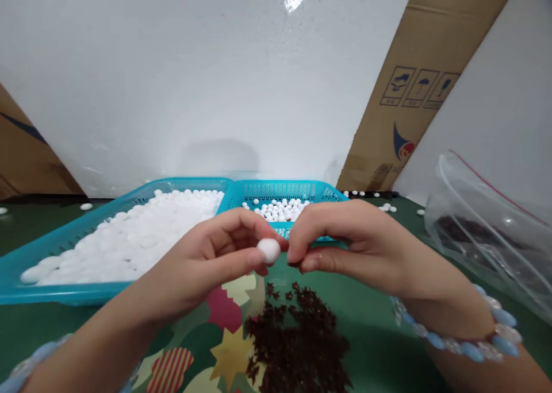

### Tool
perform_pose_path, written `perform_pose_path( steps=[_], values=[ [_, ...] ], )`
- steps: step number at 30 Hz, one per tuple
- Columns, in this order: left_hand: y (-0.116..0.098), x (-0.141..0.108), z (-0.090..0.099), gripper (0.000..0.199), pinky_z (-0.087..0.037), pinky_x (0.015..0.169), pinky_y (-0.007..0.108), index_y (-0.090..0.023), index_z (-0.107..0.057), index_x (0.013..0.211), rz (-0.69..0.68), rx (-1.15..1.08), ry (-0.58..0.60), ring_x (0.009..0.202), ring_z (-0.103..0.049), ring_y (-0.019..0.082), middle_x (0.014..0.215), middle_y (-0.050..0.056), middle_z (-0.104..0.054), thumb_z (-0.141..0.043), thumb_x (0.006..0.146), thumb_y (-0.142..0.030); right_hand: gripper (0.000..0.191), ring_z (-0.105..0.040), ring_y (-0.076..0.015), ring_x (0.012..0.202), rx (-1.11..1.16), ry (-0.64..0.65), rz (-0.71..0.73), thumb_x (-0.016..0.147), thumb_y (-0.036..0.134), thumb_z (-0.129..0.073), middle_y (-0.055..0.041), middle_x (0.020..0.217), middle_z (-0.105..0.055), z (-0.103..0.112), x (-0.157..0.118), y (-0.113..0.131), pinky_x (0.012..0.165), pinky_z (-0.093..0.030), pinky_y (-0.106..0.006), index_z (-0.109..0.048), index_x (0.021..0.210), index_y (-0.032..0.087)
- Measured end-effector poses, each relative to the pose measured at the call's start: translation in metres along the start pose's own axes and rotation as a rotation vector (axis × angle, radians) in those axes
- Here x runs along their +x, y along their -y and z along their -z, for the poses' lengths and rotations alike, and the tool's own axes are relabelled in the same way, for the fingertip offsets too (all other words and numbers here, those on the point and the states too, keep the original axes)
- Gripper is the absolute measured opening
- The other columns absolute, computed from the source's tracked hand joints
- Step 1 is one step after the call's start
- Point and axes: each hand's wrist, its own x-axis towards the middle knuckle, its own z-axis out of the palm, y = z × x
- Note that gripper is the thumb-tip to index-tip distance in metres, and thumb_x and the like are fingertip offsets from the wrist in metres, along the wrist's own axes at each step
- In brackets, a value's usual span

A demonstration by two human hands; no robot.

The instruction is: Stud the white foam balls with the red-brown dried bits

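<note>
Between the thumb and fingers of my left hand (215, 246) is a small white ball (269, 250). My right hand (345, 241) is closed in a pinch just to the right of the ball, with a small dark brown piece (294, 263) showing at its fingertips. Below both hands lies a loose pile of dark brown star-like pieces (302, 335). Behind my left hand a blue basket (86, 289) is heaped with white balls (146, 238). A second blue basket (276, 187), behind the fingertips, holds several more white balls.
A clear zip bag (487, 226) with dark contents stands at the right. Stray white balls (388, 207) lie on the green table (379, 347) at the back right and far left. A white panel (207, 83) and cardboard (401, 94) rise behind the baskets.
</note>
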Motion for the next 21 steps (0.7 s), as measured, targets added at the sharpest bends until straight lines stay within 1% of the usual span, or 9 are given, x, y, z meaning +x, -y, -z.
perform_pose_path(
  steps=[3, 7, 10, 14, 18, 21],
  values=[
    [0.001, -0.001, 0.000, 0.008, -0.037, 0.052, 0.010, -0.019, -0.053, 0.068, 0.003, -0.001, -0.002, 0.058, -0.047, 0.004, 0.059, -0.006, -0.054, -0.047, 0.065, -0.015, 0.007, -0.049, -0.0039, 0.061, -0.016, -0.008, -0.005, 0.069, 0.010, -0.045, 0.0019, 0.065, -0.055, 0.000, 0.000, 0.002, 0.056, -0.037, -0.011, -0.049, 0.066, 0.013],
    [-0.002, -0.004, -0.001, 0.008, -0.038, 0.056, 0.012, -0.021, -0.054, 0.069, -0.010, -0.003, 0.028, 0.062, -0.048, 0.005, 0.064, -0.006, -0.053, -0.048, 0.065, -0.017, 0.006, -0.049, -0.0052, 0.062, -0.015, -0.028, -0.044, 0.069, 0.011, -0.045, 0.0017, 0.065, -0.054, -0.001, -0.001, 0.006, 0.056, -0.038, -0.014, -0.048, 0.066, 0.015],
    [-0.005, -0.006, -0.004, 0.009, -0.038, 0.055, 0.012, -0.021, -0.055, 0.067, -0.012, 0.027, 0.036, 0.060, -0.047, 0.005, 0.062, -0.006, -0.052, -0.048, 0.065, -0.016, 0.006, -0.050, -0.0056, 0.062, 0.057, -0.031, -0.065, 0.070, 0.012, -0.044, 0.0020, 0.065, -0.055, -0.001, -0.002, 0.009, 0.055, -0.039, -0.015, -0.047, 0.067, 0.016],
    [-0.008, -0.006, -0.004, 0.012, -0.038, 0.053, 0.012, -0.022, -0.056, 0.067, -0.045, 0.067, 0.008, 0.059, -0.047, 0.005, 0.062, -0.006, -0.053, -0.047, 0.065, -0.014, 0.006, -0.050, -0.0056, 0.062, 0.166, -0.058, -0.100, 0.070, 0.012, -0.043, 0.0014, 0.067, -0.055, -0.002, -0.002, 0.011, 0.054, -0.040, -0.015, -0.047, 0.067, 0.016],
    [-0.009, -0.005, -0.001, 0.011, -0.038, 0.055, 0.012, -0.023, -0.056, 0.068, -0.074, 0.157, 0.030, 0.061, -0.047, 0.006, 0.064, -0.005, -0.053, -0.047, 0.066, -0.017, 0.006, -0.050, -0.0062, 0.060, 0.202, -0.066, -0.137, 0.069, 0.012, -0.044, 0.0014, 0.064, -0.053, -0.003, -0.003, 0.013, 0.052, -0.040, -0.016, -0.047, 0.067, 0.016],
    [-0.011, -0.005, -0.001, 0.010, -0.037, 0.055, 0.013, -0.023, -0.056, 0.067, -0.070, 0.225, 0.019, 0.062, -0.047, 0.007, 0.065, -0.005, -0.053, -0.048, 0.066, -0.019, 0.005, -0.050, -0.0061, 0.060, 0.218, -0.077, -0.145, 0.070, 0.012, -0.044, 0.0010, 0.064, -0.053, -0.004, -0.003, 0.014, 0.051, -0.040, -0.016, -0.047, 0.067, 0.015]
  ],
)
